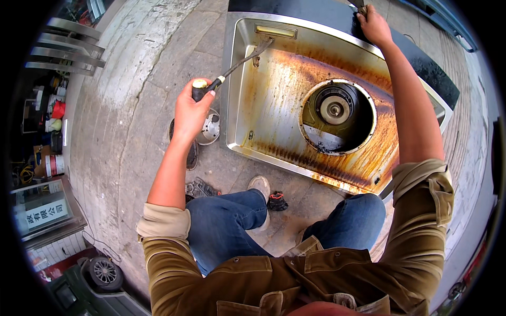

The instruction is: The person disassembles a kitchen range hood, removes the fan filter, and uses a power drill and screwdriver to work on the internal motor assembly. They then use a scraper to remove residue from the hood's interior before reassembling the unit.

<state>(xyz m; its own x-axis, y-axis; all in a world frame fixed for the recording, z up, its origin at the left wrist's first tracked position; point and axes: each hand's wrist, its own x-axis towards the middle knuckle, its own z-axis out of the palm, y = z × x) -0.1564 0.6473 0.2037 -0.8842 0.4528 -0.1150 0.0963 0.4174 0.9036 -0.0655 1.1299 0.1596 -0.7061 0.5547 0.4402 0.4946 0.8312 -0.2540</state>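
Observation:
A greasy steel range hood (284, 95) lies open side up in front of me, brown grime streaking its inside. Its round fan opening (337, 117) shows a hub in the middle. My left hand (192, 113) is closed round the black and yellow handle of a long metal scraper (244, 61). The scraper's dark, flat tip reaches over the hood's far left corner, near a narrow yellowish light panel (275, 30); whether it touches the steel I cannot tell. Beyond the far edge, my right hand (375, 26) is closed on a dark object, partly cut off by the picture's edge.
Beside the hood's left edge stands a round metal part (210, 127), partly behind my left forearm. Dark gloves (201, 188) and a small black and red item (277, 201) lie by my shoe (260, 187). Farther left are metal rails (68, 45) and a vehicle wheel (106, 273).

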